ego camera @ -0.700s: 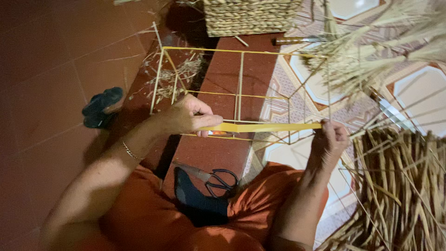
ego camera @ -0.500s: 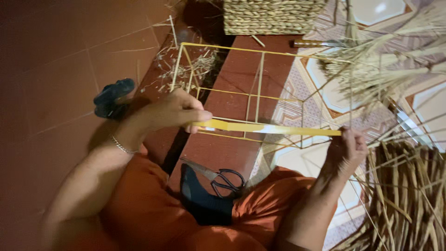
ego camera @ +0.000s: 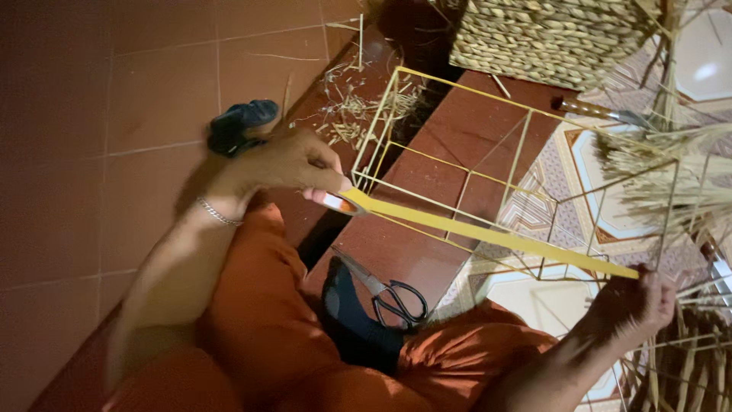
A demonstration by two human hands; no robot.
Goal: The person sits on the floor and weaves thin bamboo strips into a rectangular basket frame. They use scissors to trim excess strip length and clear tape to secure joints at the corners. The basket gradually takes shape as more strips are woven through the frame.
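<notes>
A strip stretches between the left hand and right hand, across a wire frame. Scissors lie below; a woven basket sits behind.

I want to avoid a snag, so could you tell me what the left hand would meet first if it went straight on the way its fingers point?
The left hand, pinching the yellow strip, points right toward the wire frame. It would probably meet the frame's near corner first, though depth is unclear.
</notes>
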